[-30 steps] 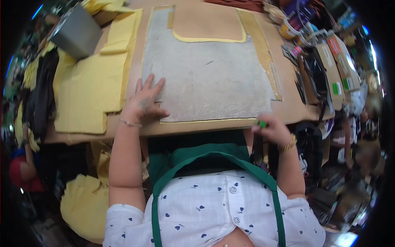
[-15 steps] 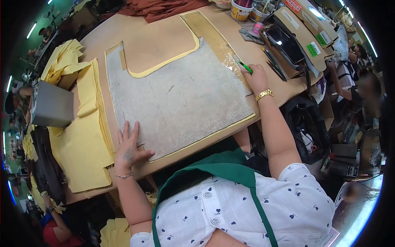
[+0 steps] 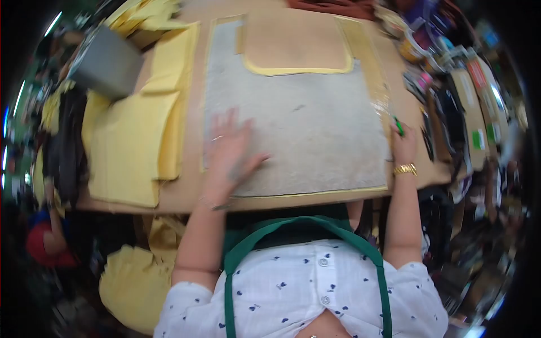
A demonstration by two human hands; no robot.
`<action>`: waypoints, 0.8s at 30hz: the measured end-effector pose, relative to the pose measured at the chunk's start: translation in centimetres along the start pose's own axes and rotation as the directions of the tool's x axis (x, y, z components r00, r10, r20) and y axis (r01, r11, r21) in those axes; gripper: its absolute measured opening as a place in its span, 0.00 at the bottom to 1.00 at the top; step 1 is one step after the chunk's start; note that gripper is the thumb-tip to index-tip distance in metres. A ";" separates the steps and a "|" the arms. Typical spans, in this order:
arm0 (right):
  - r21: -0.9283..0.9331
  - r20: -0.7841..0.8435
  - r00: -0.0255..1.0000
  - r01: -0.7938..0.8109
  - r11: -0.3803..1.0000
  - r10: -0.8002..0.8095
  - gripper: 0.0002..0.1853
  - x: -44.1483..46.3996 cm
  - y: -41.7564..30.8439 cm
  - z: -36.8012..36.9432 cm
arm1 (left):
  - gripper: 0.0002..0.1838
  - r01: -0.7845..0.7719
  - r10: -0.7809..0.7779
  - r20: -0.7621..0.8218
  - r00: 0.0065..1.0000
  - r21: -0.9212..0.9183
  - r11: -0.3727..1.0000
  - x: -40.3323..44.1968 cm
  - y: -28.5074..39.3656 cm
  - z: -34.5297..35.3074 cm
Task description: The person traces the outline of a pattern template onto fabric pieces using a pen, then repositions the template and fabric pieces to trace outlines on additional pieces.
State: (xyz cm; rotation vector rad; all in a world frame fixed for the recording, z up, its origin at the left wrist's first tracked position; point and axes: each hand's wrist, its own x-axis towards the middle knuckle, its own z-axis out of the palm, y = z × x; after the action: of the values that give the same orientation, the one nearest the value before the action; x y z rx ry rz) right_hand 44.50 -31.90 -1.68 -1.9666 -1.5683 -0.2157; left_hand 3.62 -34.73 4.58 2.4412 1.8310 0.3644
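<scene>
A large grey pattern piece [image 3: 304,135] with a U-shaped cutout lies flat on the table, and a thin margin of yellow cloth [image 3: 298,71] shows along its edges. Over the left part of the pattern is my left hand [image 3: 232,147], blurred, its fingers spread and holding nothing; whether it touches the surface I cannot tell. At the right edge my right hand [image 3: 403,143] closes around a slim green pen [image 3: 399,127]. Shiny brownish tape [image 3: 375,76] covers the pattern's right strip near that hand.
Folded yellow cloth [image 3: 132,149] is stacked on the left, beside a grey box [image 3: 107,62]. Reddish-brown cloth [image 3: 332,5] lies at the far edge. Tubs [image 3: 414,48], cardboard boxes [image 3: 470,84] and dark tools [image 3: 426,132] crowd the right side. Other people sit around the blurred edges.
My left hand has shifted from the pattern's lower left corner up onto its left part. My right hand still grips the pen by the right edge. The camera view has turned.
</scene>
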 end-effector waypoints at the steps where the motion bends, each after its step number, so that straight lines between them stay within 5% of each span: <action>1: -0.004 0.027 1.000 0.004 1.000 -0.004 0.13 0.1 -0.2 -0.3 | 0.35 0.001 -0.001 0.002 1.000 -0.112 0.994 0.8 1.5 -0.1; 6: -0.042 0.123 0.992 0.024 0.999 -0.018 0.16 0.6 -0.2 -0.5 | 0.31 -0.043 0.047 0.005 0.999 -0.304 0.952 6.4 4.7 2.4; 13: 0.024 0.121 0.993 -0.012 1.000 0.009 0.15 0.5 -0.4 -0.4 | 0.34 0.045 -0.060 -0.048 0.997 -0.267 0.963 8.6 2.0 6.1; 17: -0.087 0.171 0.985 0.021 0.996 -0.005 0.15 1.1 -0.4 -0.9 | 0.34 0.044 -0.053 -0.021 0.998 -0.318 0.947 8.3 1.6 6.3; 21: 0.251 0.162 0.987 -0.037 0.967 -0.004 0.12 4.1 -4.9 -1.0 | 0.34 0.059 -0.038 0.061 0.997 -0.374 0.926 8.4 1.4 5.7; 23: 0.371 0.291 0.956 -0.133 0.919 0.021 0.09 5.4 -13.3 -1.5 | 0.34 0.058 -0.059 0.007 0.998 -0.370 0.927 8.4 1.5 6.3; 24: 0.251 0.212 0.923 0.267 0.931 -0.322 0.09 5.5 -16.7 -1.0 | 0.34 0.053 -0.065 -0.022 0.998 -0.366 0.929 8.4 1.5 6.5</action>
State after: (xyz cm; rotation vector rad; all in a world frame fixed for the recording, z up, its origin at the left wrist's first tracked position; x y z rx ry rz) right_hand 30.82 -25.96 7.69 -1.6297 -1.9626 0.0869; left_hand 8.76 -26.59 -0.16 2.1351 1.6640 0.6781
